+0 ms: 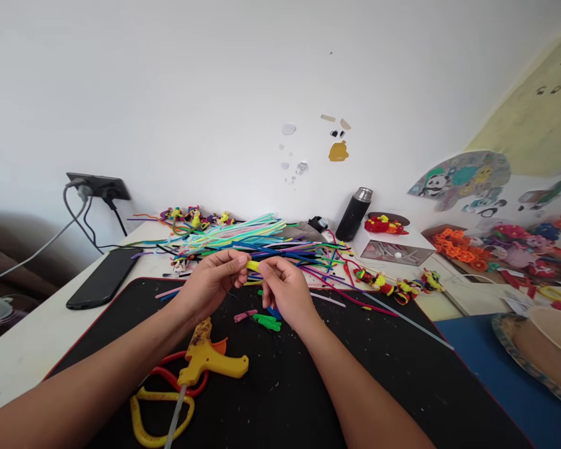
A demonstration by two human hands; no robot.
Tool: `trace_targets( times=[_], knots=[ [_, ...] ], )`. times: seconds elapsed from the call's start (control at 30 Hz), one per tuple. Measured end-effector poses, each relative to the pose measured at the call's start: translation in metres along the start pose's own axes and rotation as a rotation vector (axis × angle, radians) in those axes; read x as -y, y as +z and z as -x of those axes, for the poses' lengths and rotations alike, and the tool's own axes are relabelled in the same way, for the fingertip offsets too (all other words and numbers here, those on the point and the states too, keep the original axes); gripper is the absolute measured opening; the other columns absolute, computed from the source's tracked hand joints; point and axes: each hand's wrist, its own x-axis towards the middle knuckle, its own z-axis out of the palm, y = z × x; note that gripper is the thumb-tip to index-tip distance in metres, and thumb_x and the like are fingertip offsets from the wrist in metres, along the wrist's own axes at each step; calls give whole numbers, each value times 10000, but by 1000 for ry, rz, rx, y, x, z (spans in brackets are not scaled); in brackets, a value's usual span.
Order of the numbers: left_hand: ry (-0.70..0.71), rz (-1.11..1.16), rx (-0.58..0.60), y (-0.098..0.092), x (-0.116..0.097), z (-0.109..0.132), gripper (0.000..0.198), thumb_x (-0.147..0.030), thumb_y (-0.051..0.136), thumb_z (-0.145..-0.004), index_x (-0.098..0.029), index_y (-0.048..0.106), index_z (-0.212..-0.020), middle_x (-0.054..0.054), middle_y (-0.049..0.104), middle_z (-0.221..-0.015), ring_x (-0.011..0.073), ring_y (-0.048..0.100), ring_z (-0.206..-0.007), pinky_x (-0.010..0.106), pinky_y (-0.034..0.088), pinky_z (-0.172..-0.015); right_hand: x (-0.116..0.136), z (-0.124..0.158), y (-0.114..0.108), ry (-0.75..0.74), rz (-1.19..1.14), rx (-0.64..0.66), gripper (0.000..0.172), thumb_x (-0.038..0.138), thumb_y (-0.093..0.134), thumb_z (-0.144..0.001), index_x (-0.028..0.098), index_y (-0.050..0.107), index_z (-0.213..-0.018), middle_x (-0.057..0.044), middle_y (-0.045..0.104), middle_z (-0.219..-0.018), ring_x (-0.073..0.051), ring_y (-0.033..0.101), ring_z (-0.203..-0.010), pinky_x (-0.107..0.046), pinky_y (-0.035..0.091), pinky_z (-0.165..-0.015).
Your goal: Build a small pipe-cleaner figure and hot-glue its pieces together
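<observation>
Between my two hands a short yellow piece (253,266), looking like folded pipe cleaner, is pinched at both ends. My left hand (215,279) grips its left end with thumb and forefinger. On the other end, the thumb and fingers of my right hand (287,290) are closed. Below them on the black mat lie a green bent pipe cleaner piece (267,322) and a pink one (244,315). A bit of blue shows beside my right fingers, partly hidden. Nearer to me rests a yellow glue gun (210,358) with a clear glue stick in it.
Red and yellow scissors handles (163,419) lie under the glue gun. Loose pipe cleaners (247,237) are heaped behind my hands. A phone (103,279) lies left, a black flask (354,215) and white box (393,246) stand at back right, and small colourful figures (404,287) lie nearby.
</observation>
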Motion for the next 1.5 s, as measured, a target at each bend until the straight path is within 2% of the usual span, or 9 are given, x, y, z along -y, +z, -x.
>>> trace_targets(
  times=[0.13, 0.3, 0.57, 0.67, 0.83, 1.07, 1.27, 1.4, 1.5],
  knots=[
    [24, -11, 8, 0, 2, 1, 357, -370, 993, -636, -125, 771, -770, 17, 654, -611, 102, 548, -544, 203, 422, -514, 0, 0, -2, -43, 98, -26, 330, 532, 635, -944, 207, 656, -892, 82, 502, -485, -116, 509, -372, -222, 354, -402],
    [4, -18, 1, -2, 3, -1, 354, -370, 987, -642, -124, 766, -769, 19, 654, -625, 103, 547, -548, 205, 423, -513, -5, 1, -6, -126, 328, -65, 327, 517, 595, -1003, 221, 712, -927, 38, 594, -587, -133, 549, -426, -255, 375, -464],
    [8, -123, 16, -1, 1, -1, 347, -403, 975, -653, -140, 762, -730, 25, 671, -620, 107, 553, -536, 212, 433, -520, -1, 8, -3, -309, 865, -44, 317, 431, 536, -1074, 233, 696, -1262, -44, 767, -872, -219, 684, -742, -292, 363, -648],
    [20, -174, 22, -1, 1, 0, 352, -427, 965, -666, -146, 761, -724, 20, 660, -600, 105, 534, -518, 214, 425, -514, 2, 9, -2, -314, 988, -18, 290, 395, 508, -1091, 225, 697, -1231, -66, 790, -931, -234, 709, -793, -297, 340, -648],
    [60, -212, 24, 1, 0, 2, 335, -425, 952, -683, -154, 759, -718, 19, 653, -597, 112, 525, -514, 225, 424, -513, 2, 8, -2, -293, 1122, 14, 310, 416, 454, -1117, 219, 694, -1126, -72, 786, -878, -229, 693, -720, -306, 262, -604],
    [55, -218, 19, 4, -4, 4, 317, -412, 946, -691, -156, 761, -714, 24, 659, -596, 119, 536, -514, 231, 430, -506, 0, 6, -4, -299, 1171, 11, 369, 455, 426, -1127, 224, 683, -1000, -59, 757, -780, -214, 654, -646, -319, 188, -584],
    [2, -143, 12, 0, -2, 1, 320, -388, 964, -673, -144, 762, -720, 16, 644, -592, 100, 527, -509, 210, 413, -488, 2, 7, -3, -303, 1129, 25, 373, 436, 431, -1127, 222, 680, -949, -53, 736, -759, -205, 637, -650, -315, 187, -588],
    [-93, -110, 53, -7, -1, -4, 340, -386, 985, -658, -135, 775, -748, 21, 645, -616, 92, 526, -521, 195, 424, -498, -3, 5, -4, -269, 894, 47, 359, 422, 473, -1111, 214, 680, -905, -42, 723, -762, -195, 641, -677, -285, 264, -599],
    [-98, -72, 127, -13, -5, -7, 379, -420, 954, -714, -136, 822, -929, 22, 639, -643, 106, 537, -539, 208, 436, -516, -5, 5, -3, -142, 564, 120, 393, 496, 478, -1092, 218, 672, -894, 23, 618, -583, -157, 586, -533, -256, 338, -564]
  ],
)
